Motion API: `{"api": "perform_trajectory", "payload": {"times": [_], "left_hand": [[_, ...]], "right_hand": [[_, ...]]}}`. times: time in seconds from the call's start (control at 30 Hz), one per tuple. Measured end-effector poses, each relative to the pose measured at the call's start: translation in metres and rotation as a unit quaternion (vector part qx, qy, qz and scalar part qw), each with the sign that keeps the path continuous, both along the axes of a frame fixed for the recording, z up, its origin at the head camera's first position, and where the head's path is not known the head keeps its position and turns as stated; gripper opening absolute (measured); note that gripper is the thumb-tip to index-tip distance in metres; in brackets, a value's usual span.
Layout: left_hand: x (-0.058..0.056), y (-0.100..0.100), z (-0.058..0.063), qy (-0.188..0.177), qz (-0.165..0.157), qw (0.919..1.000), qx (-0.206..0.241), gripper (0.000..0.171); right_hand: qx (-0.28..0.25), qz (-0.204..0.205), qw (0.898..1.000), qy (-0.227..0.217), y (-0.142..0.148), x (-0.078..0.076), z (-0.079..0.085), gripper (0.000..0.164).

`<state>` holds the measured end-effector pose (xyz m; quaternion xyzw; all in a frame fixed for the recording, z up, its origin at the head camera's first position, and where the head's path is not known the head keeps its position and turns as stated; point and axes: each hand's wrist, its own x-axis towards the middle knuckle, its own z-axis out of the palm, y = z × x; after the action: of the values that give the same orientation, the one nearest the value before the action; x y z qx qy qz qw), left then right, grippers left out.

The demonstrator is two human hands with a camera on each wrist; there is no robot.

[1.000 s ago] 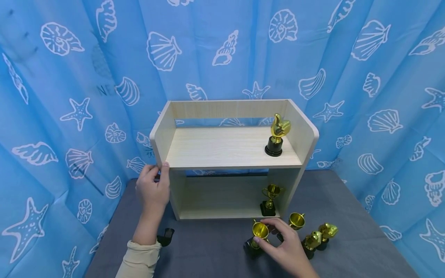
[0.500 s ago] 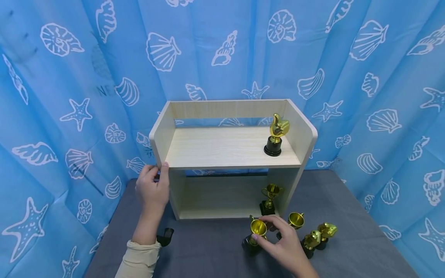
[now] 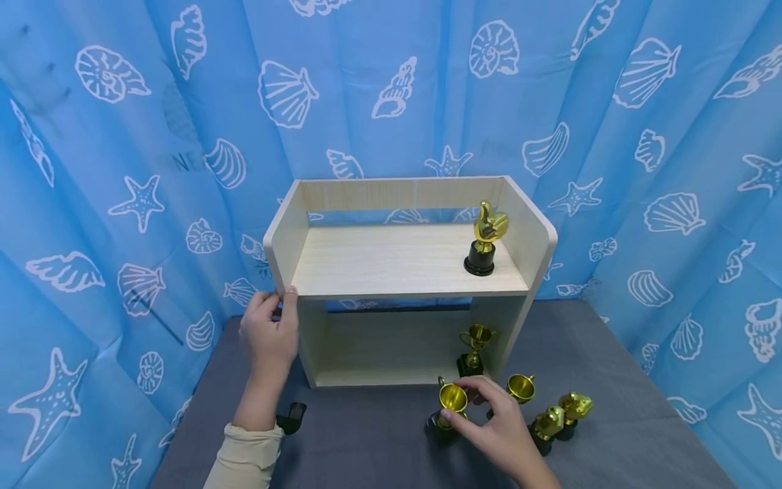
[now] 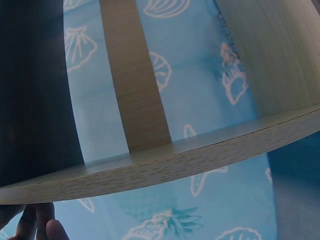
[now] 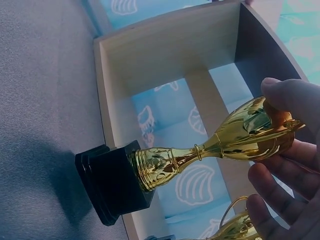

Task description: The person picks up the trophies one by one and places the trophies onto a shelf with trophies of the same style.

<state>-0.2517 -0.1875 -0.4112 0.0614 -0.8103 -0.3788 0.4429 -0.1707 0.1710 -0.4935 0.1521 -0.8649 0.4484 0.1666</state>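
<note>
My right hand point(image 3: 497, 424) pinches a gold trophy cup point(image 3: 453, 398) by its bowl, between thumb and fingers. In the right wrist view the trophy cup point(image 5: 235, 132) has a narrow stem and a black square base held near the grey cloth; I cannot tell if it touches. My left hand point(image 3: 270, 333) holds the left side panel of a pale wooden shelf point(image 3: 403, 258), thumb at its front edge. The left wrist view shows only its fingers point(image 4: 42, 222) beside the board. A thumbs-up trophy point(image 3: 482, 238) stands on the upper board, and another trophy cup point(image 3: 473, 350) stands on the lower right.
Right of my right hand stand a further trophy cup point(image 3: 521, 388) and two gold-topped trophies, one nearer point(image 3: 546, 428) and one farther point(image 3: 574, 411). A small black object point(image 3: 292, 417) lies by my left forearm. A blue shell-patterned curtain point(image 3: 391, 88) hangs behind the shelf.
My right hand has shifted slightly left and away from me with the trophy cup, whose rim is now a little nearer the shelf. My left hand stays at the panel.
</note>
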Motion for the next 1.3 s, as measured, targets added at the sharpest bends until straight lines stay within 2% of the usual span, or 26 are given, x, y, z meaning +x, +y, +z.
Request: {"api": "perform_trajectory", "payload": {"times": [0.73,1.1,1.3], "left_hand": [[0.0009,-0.0008,-0.0022,0.006,0.001,1.0,-0.007,0.045],[0.0005,0.0005,-0.0004,0.008,-0.004,0.9999,-0.005,0.046],[0.0006,0.0006,-0.0007,0.008,-0.005,0.9999,-0.005,0.047]], "right_hand": [[-0.001,-0.011,1.0,-0.006,-0.0015,-0.0053,0.0039,0.039],[-0.006,0.001,1.0,0.019,-0.004,-0.0084,0.0049,0.041],[-0.01,0.0,1.0,0.017,-0.0064,-0.01,0.0054,0.041]]}}
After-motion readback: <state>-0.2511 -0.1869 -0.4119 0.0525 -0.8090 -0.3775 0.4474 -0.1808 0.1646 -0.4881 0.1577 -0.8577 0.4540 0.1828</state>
